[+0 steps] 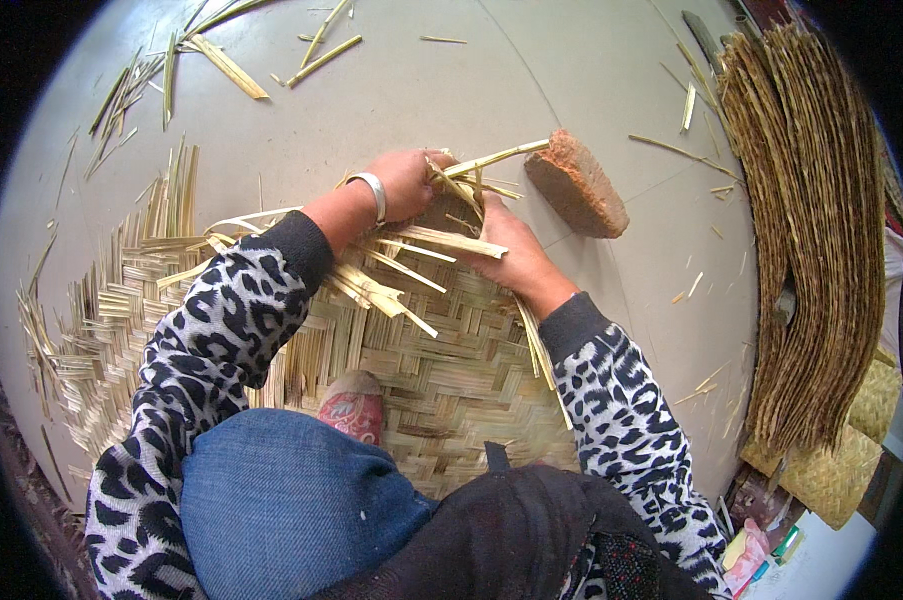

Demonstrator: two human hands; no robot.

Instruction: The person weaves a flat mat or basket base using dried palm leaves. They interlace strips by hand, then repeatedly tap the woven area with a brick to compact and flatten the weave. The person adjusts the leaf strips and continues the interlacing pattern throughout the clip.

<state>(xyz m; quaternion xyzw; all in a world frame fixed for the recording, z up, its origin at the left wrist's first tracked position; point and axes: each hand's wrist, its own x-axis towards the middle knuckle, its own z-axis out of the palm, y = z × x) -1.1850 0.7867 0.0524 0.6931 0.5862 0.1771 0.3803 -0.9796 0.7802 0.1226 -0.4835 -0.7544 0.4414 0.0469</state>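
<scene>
- Head view: the left hand (pixel 403 185), a bangle at its wrist, has its fingers curled closed on pale split strips (pixel 436 238) at the far edge of a woven mat (pixel 471 350).
- The right hand (pixel 511 255), just beside it, grips strips too; its fingertips are partly hidden.
- The mat lies on the floor (pixel 451 95), under a patterned shoe (pixel 353 410).
- One strip reaches a reddish brick (pixel 577 185).
</scene>
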